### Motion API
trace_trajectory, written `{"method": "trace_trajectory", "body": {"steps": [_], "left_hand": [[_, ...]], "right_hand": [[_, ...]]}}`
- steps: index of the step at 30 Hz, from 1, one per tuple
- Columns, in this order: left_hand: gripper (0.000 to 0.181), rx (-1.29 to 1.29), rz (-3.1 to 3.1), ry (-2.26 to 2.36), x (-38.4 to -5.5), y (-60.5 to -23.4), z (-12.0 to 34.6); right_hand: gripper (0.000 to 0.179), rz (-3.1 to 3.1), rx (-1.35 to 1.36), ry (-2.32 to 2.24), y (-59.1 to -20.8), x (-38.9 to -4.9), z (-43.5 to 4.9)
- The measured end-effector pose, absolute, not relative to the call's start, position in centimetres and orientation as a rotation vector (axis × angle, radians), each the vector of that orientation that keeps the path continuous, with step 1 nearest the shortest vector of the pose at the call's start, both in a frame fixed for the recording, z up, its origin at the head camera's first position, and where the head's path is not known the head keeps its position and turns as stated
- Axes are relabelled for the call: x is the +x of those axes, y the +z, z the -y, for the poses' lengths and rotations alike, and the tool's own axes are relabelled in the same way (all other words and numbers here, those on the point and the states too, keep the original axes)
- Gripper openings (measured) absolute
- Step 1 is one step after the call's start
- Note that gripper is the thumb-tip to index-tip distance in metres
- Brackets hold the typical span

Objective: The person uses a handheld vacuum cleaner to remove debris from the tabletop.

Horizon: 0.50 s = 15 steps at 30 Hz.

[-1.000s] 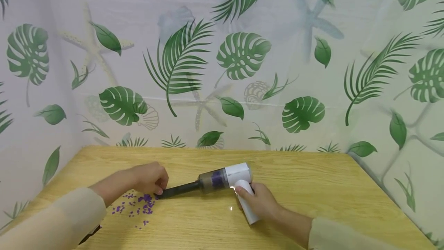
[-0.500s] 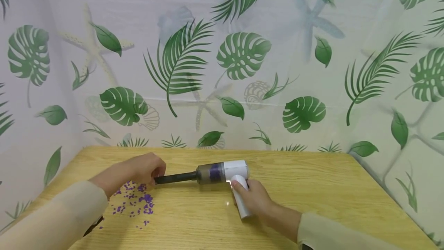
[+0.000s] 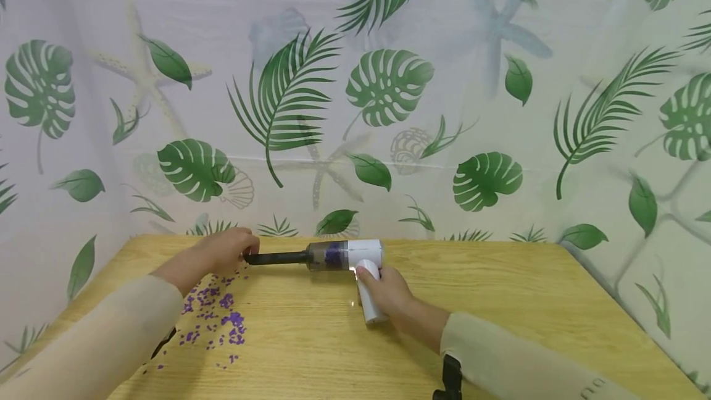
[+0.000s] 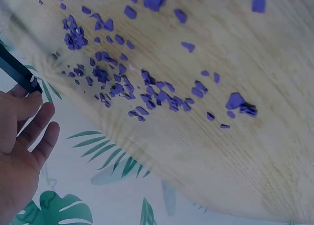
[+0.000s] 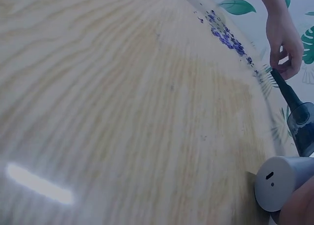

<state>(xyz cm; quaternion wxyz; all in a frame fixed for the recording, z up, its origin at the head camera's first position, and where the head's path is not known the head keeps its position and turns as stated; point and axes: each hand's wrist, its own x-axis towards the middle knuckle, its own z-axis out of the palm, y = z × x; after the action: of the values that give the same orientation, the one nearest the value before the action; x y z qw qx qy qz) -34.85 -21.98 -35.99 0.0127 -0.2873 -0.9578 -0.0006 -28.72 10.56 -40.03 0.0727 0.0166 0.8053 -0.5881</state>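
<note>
My right hand (image 3: 392,294) grips the white handle of a handheld vacuum cleaner (image 3: 365,254). It has a smoky clear dust cup (image 3: 328,256) with purple stuff inside and a long black nozzle (image 3: 280,258) pointing left. At the nozzle's mouth my left hand (image 3: 224,250) pinches the tip with thumb and forefinger, the other fingers loosely bent in the left wrist view. Small purple bits show at the tip (image 4: 35,84) there. Purple scraps (image 3: 236,320) lie scattered on the table in front of the left hand, some in small clumps.
The wood-grain table (image 3: 489,326) runs back to a leaf-print curtain (image 3: 422,202) hung behind and on both sides. The vacuum is near the table's far edge. A black strap (image 3: 452,375) is at the right sleeve.
Both hands have moved away from me toward the far edge with the vacuum, its body also shifting left. The nozzle has turned level, and more purple scraps show on the table behind it.
</note>
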Motion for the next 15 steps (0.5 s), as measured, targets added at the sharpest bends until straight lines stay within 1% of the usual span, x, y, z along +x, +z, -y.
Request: {"method": "trace_trajectory", "body": {"steps": [5,10,15], "left_hand": [[0.024,-0.841,3.029,-0.002,-36.1,-35.8,22.3],[0.017,-0.747,3.083,0.024,-37.1,-36.0,22.4],[0.015,-0.698,3.077,0.087,-37.6,-36.5,22.4]], "right_hand": [[0.040,-2.404,0.063,-1.788,-39.9,-29.9,-9.5],[0.040,-2.437,0.094,-1.784,-40.0,-31.0,-8.6],[0.042,-2.487,0.128,-1.720,-40.0,-31.7,-8.2]]}}
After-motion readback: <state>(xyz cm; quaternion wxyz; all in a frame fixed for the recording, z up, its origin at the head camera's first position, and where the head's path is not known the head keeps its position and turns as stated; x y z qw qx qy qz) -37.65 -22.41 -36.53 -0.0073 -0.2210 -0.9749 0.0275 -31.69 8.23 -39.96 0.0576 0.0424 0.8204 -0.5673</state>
